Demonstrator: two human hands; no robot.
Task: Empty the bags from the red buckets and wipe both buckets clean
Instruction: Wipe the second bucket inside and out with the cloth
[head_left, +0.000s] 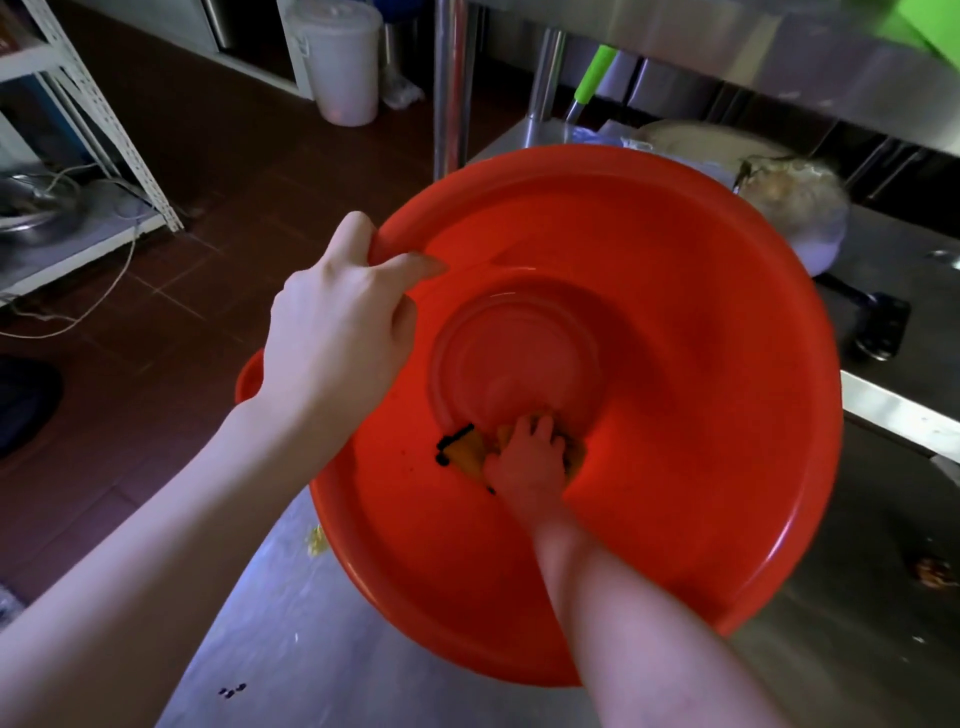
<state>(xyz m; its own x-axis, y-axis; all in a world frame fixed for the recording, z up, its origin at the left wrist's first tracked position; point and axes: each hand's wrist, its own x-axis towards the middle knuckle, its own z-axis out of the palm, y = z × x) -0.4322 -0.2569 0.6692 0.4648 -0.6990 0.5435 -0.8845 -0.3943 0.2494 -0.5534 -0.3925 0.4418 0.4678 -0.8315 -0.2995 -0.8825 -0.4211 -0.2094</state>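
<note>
A: R hand?
B: Deep in big round red plastic bucket on steel table, grip pressing yellow cloth w/ black edge near the base.
A: L hand?
B: Clamped on far-left rim. White lidded pail on floor beyond.

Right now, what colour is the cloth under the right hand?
Yellow-orange with a black edge, seen in the head view: cloth under the right hand inside the red bucket.

Big round red plastic bucket: smooth, glossy. Yellow cloth rag inside looks soft, matt. Brushed stainless-steel table: dull sheen. White lidded plastic bin: matt.
</note>
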